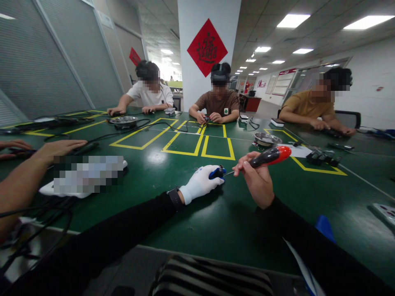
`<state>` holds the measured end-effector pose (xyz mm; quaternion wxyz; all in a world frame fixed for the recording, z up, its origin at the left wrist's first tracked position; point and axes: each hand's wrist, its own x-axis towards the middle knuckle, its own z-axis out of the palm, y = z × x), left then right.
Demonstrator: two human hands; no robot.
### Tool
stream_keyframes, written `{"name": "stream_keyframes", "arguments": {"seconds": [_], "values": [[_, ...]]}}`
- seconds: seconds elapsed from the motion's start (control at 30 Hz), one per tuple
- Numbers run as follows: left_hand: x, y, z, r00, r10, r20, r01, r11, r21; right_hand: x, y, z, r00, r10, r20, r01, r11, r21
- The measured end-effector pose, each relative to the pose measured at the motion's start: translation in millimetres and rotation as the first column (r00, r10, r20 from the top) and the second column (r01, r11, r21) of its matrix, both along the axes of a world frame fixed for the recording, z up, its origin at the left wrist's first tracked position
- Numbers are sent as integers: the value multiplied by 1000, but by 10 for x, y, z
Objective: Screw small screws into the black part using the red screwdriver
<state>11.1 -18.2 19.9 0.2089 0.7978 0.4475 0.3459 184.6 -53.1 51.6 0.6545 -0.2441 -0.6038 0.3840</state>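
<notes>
My left hand [202, 181], in a white glove with blue fingertips, is closed around a small black part [220, 170] just above the green table [173, 230]. Most of that part is hidden by the glove, so its kind is unclear. Bare and closed, my right hand [257, 179] grips a screwdriver [270, 156] with a black and red handle. Its thin shaft points left and down towards the black part. The tip meets the glove's fingers, and I cannot tell whether it touches the part.
Metal bowls [268, 139] [123, 121] stand farther back. Black parts [322, 157] lie at the right, near yellow tape outlines [218, 157]. A blue object [324, 228] lies by my right forearm. Co-workers sit opposite; another person's hand [61, 149] reaches in from the left, beside cables [61, 209].
</notes>
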Motion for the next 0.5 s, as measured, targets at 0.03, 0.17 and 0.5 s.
{"name": "stream_keyframes", "arguments": {"seconds": [0.03,0.17,0.5], "values": [[1,-5,9,1000,1,-4,-1,1000,-7,-1,0,-13,1000,-12,-13,12,1000,-12],[3,-15,20,1000,8,5,-7,1000,-20,1,-3,-20,995,-98,11,98,995,-17],[-2,14,-29,1000,1,6,-1,1000,1,12,8,9,999,-47,-19,47,999,0]]}}
